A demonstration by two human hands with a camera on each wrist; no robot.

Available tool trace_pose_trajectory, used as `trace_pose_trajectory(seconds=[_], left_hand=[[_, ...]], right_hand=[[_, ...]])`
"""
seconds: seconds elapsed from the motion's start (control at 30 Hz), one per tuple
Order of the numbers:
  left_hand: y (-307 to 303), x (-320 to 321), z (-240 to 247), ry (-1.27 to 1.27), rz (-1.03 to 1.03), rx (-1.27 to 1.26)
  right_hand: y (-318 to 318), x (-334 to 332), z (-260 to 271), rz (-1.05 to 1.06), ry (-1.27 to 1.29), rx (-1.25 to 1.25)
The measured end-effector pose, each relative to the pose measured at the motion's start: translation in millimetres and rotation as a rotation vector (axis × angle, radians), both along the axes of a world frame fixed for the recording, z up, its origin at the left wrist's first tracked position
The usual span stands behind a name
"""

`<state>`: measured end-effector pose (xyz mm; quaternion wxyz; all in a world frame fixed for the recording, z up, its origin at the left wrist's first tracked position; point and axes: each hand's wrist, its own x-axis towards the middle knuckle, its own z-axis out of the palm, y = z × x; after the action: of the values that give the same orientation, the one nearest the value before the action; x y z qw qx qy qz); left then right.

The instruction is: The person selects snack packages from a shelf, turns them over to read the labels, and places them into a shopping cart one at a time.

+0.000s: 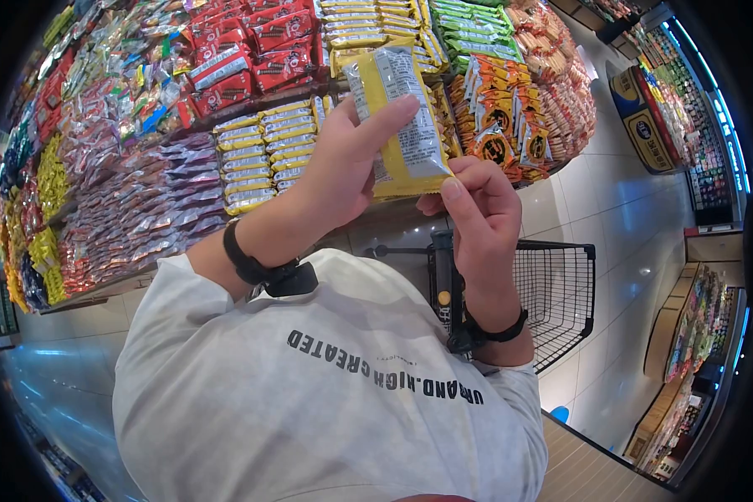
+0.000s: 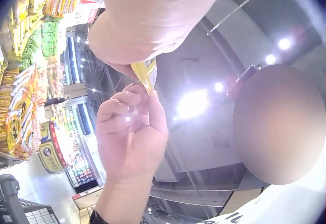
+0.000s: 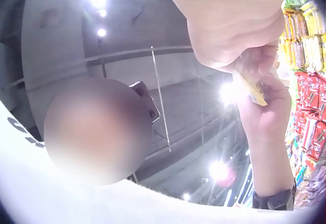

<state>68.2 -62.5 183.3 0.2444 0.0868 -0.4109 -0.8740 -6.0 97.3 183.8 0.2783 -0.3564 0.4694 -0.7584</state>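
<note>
A yellow and silver snack packet [image 1: 403, 125] with small printed text is held up in front of the display, its printed side toward the head camera. My left hand [image 1: 351, 155] grips it from the left side, thumb lying across the print. At the lower right corner, my right hand [image 1: 481, 209] pinches the crimped end between thumb and fingers. Only a yellow corner of the packet [image 2: 146, 73] shows in the left wrist view, between both hands. In the right wrist view the packet's edge [image 3: 252, 92] pokes out below the right hand.
Behind the hands spreads a wide display of wrapped snacks: red packets [image 1: 255, 50], yellow bars [image 1: 263, 155], green packets [image 1: 481, 33] and orange packets [image 1: 498, 117]. A black wire shopping cart [image 1: 552, 293] stands below the right forearm. More shelves [image 1: 686, 335] line the right side.
</note>
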Motion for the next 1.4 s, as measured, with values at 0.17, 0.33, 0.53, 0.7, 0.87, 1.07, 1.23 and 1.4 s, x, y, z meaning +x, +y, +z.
trace_pose_trajectory(seconds=[0.17, 0.33, 0.53, 0.7, 0.87, 1.07, 1.23, 1.4], left_hand=[[0, -6, -2, -0.073, -0.053, 0.018], [0, -12, -5, -0.117, -0.123, 0.056], [-4, -20, -10, -0.171, -0.159, 0.091], [-7, -27, -8, -0.17, -0.191, 0.091], [-14, -34, -19, -0.176, -0.222, 0.076], [-11, -40, -56, -0.192, -0.32, -0.231], [-4, -51, -81, -0.152, -0.58, -0.373], [-19, -57, -108, -0.067, -0.793, -0.592]], right_hand=[[2, -5, -5, -0.019, -0.022, 0.034], [3, -12, -9, -0.019, -0.061, 0.025], [4, -19, -10, -0.025, -0.126, 0.04], [3, -22, -8, -0.048, -0.174, 0.079], [4, -34, -25, -0.055, -0.074, 0.17], [16, -48, -48, -0.053, -0.177, 0.299], [32, -53, -71, -0.13, -0.193, 0.424], [74, -64, -93, -0.379, -0.161, 0.445]])
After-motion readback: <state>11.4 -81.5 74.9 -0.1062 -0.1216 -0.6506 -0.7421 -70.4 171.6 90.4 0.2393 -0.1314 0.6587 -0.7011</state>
